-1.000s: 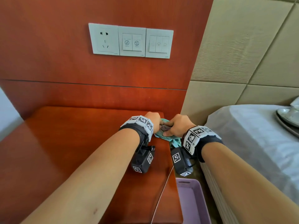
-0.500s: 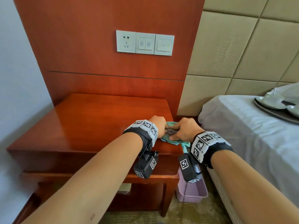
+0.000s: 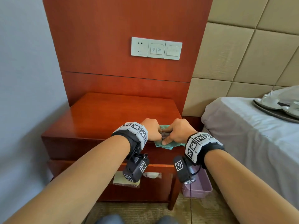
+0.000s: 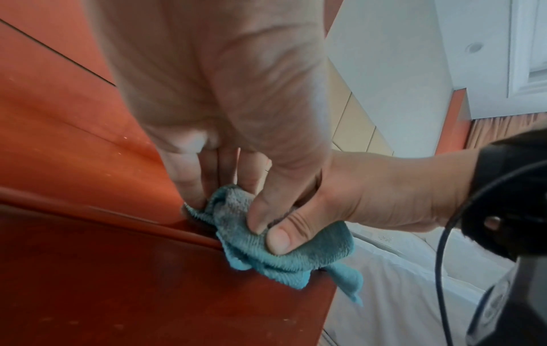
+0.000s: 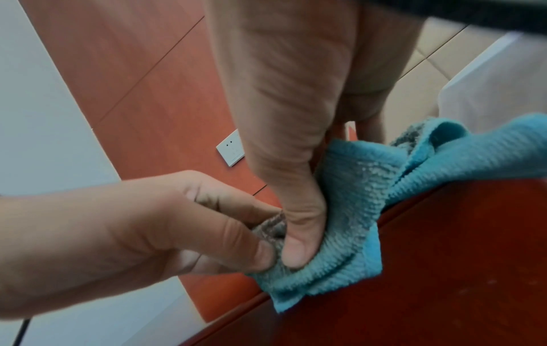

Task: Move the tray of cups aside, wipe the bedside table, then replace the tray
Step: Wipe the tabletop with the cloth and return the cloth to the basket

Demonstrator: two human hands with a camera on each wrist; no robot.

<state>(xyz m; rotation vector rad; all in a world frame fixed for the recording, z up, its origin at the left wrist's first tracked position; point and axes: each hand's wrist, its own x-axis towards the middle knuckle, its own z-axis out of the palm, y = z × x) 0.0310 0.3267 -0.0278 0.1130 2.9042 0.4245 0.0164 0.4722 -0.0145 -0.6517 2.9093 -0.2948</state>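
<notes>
Nearest, both hands sit at the table's front right corner on the cloth [image 3: 168, 143]: the left hand [image 3: 149, 129] has its fingers curled over the bunched teal fabric with the thumb pinching it, and the right hand [image 3: 177, 131] pinches the same bundle from the other side, thumb pressed into the folds. The wrist views show the cloth half on the top and half hanging over the front edge. Compared with a second ago the hands and cloth have come from further back on the top to the front rim, and the head camera has drawn back, so the whole table [image 3: 103, 117], its shelf and the floor now show. That suggests the wiping pass has reached the front edge and is probably near its end, with the cloth being gathered up rather than spread. Below, a lilac bin [image 3: 202, 189] stands beside the table leg. Further off to the right, the tray [image 3: 275, 114] with its white cups [image 3: 270, 101] rests on the bed [image 3: 239, 126], well apart from the table; putting it back is still to do. At the back, the switch panel [image 3: 156, 48] sits on the wood wall.
</notes>
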